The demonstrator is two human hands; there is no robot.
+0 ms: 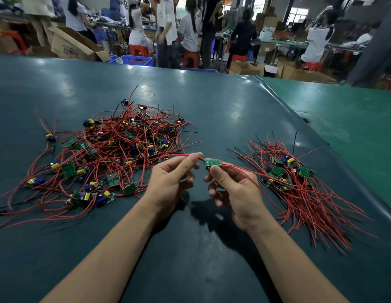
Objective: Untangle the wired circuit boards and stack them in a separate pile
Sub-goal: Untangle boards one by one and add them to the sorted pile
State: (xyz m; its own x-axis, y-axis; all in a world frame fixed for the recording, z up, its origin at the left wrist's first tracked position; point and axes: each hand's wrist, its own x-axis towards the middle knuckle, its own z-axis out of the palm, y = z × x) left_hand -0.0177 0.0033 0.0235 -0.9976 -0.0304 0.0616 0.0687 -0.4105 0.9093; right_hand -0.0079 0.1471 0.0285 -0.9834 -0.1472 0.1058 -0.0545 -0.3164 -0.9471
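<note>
Left hand (171,180) pinches a red wire (181,155); right hand (231,189) grips the circuit board (213,163); tangled heap (107,154) at ten o'clock.

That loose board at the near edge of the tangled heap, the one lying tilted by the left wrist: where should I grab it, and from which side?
Judging by its pose, pinch the board by its two long edges, coming from above on the near side. It lies tilted at the near rim of the tangled heap, green face up. Its red wires run back into the heap, so avoid gripping there and pull toward you.
</note>
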